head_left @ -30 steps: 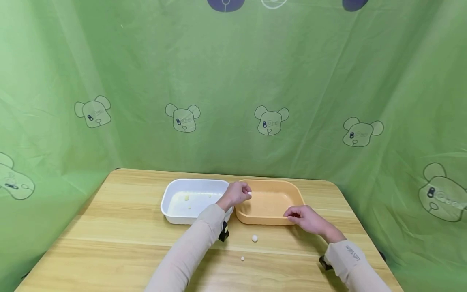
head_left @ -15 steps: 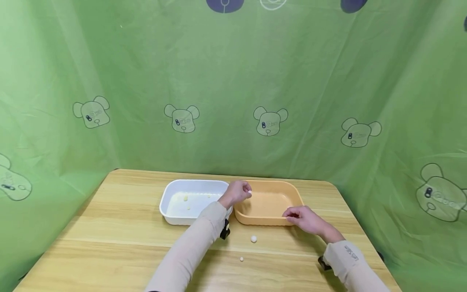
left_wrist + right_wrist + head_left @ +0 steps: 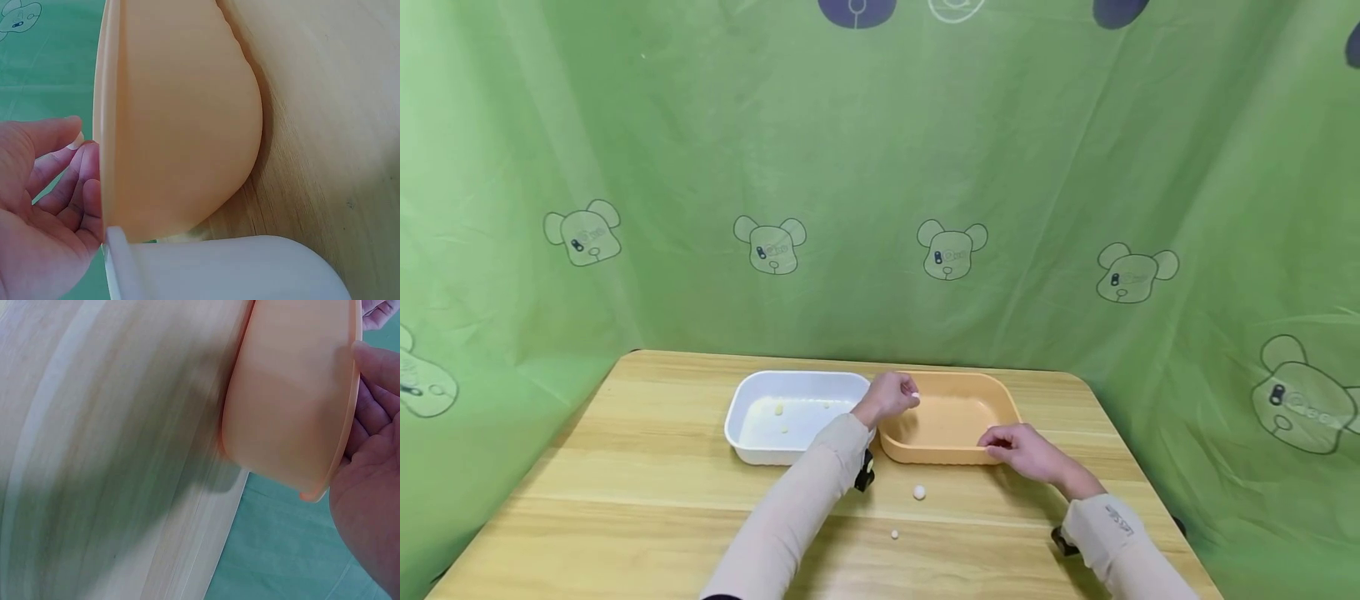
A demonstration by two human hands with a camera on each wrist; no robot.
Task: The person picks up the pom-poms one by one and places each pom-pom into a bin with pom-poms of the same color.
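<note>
My left hand (image 3: 887, 395) is over the near left part of the orange bin (image 3: 947, 456). Between thumb and fingertip it pinches a small whitish piece (image 3: 76, 142), mostly covered by the fingers. At the bin's near right corner, my right hand (image 3: 1026, 452) grips the rim, its thumb on the outer side and its fingers inside. On the table in front of the bin lie a white ball (image 3: 919, 492) and a smaller white ball (image 3: 894, 534), apart from both hands.
Left of the orange bin, close against it, stands a white bin (image 3: 763, 457) with a few small yellow pieces (image 3: 778, 409) inside. My left forearm crosses its near right corner. A green curtain (image 3: 865, 317) hangs behind the wooden table (image 3: 625, 500).
The head view has shifted slightly, moving everything a little to the left in it. Both hands keep their places at the orange bin.
</note>
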